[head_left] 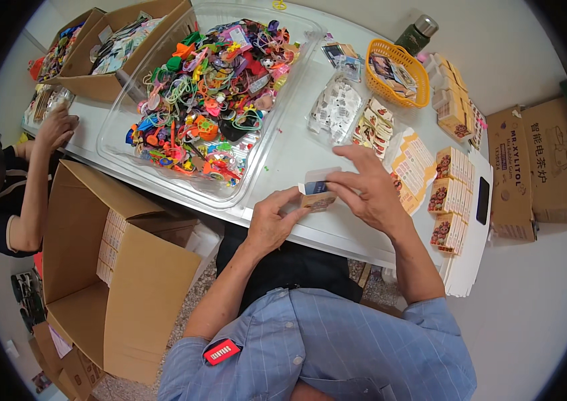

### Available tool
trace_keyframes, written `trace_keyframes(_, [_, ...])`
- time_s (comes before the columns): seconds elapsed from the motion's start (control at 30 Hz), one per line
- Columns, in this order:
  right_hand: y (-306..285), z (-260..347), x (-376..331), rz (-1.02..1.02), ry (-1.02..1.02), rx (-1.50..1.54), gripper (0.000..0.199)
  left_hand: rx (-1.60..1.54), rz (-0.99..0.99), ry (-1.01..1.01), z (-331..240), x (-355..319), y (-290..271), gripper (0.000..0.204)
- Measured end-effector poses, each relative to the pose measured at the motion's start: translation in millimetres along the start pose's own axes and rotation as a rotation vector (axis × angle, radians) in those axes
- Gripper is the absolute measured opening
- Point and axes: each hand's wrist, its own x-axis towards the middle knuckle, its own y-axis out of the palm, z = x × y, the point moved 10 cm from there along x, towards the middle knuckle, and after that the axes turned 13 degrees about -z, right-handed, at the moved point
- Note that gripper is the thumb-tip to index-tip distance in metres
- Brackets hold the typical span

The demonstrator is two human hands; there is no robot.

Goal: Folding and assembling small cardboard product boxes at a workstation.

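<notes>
My left hand (274, 223) grips a small printed cardboard box (318, 202) by its left end, above the table's near edge. The top of the box is open, and a dark blue card (315, 187) sticks out of it. My right hand (366, 192) pinches that card at its right end between thumb and fingers, with the index finger raised. To the right, small cartons (450, 200) with the same sort of print stand in stacked rows. A sheet of orange and white flat pieces (412, 167) lies beyond my right hand.
A clear tub (247, 190) of colourful trinkets fills the table's middle. Beyond lie a bag of white packets (337, 107), a yellow basket (419, 99) of cards and a green flask (414, 37). A large carton (143, 294) stands at left, near another person's hand (58, 127).
</notes>
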Motion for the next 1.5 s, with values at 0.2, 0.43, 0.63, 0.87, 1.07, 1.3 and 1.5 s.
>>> trace_keyframes(0.2, [15,3,3,0.244,0.036,0.020,0.014,0.069,-0.019,0.125,-16,-4,-2,0.041])
trace_keyframes(0.43, [18,16,1,0.405,-0.077,-0.011,0.014,0.088,-0.058,0.193,-27,-7,-3,0.036])
trace_keyframes(0.63, [14,37,-11,0.358,-0.397,0.048,0.018,0.089,-0.064,0.192,-33,-8,-4,0.036])
trace_keyframes(0.87, [4,49,-17,0.228,-0.441,0.078,0.022,0.120,-0.071,0.260,-38,-7,-4,0.037])
trace_keyframes(1.07, [6,40,-17,0.203,-0.410,0.071,0.022,0.130,-0.066,0.233,-34,-4,-3,0.039])
trace_keyframes(1.3, [6,39,-12,0.195,-0.328,0.005,0.022,0.156,-0.024,0.156,-27,-6,-3,0.048])
trace_keyframes(1.5, [19,29,-19,0.334,-0.226,-0.001,0.018,0.115,-0.047,0.244,-28,-7,-3,0.050])
